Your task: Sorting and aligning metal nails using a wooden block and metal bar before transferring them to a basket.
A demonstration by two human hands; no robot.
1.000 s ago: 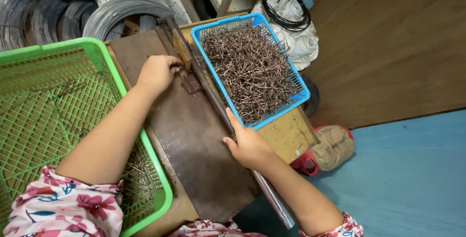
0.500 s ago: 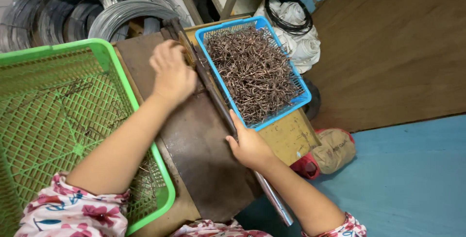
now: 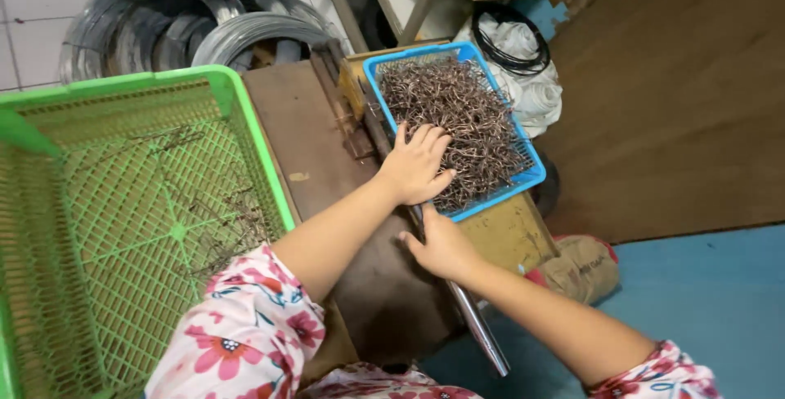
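green crate left, wire coils behind; left hand flat on blue-tray wire pieces, right hand loosely around steel bar

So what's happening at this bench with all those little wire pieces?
A person in floral sleeves is working over a dark metal bench. The left hand lies flat, fingers spread, on a heap of small bent wire pieces in a blue basket. The right hand rests beside a long metal bar on the bench's edge. A large green crate on the left holds only a few such pieces. Coils of wire sit behind.
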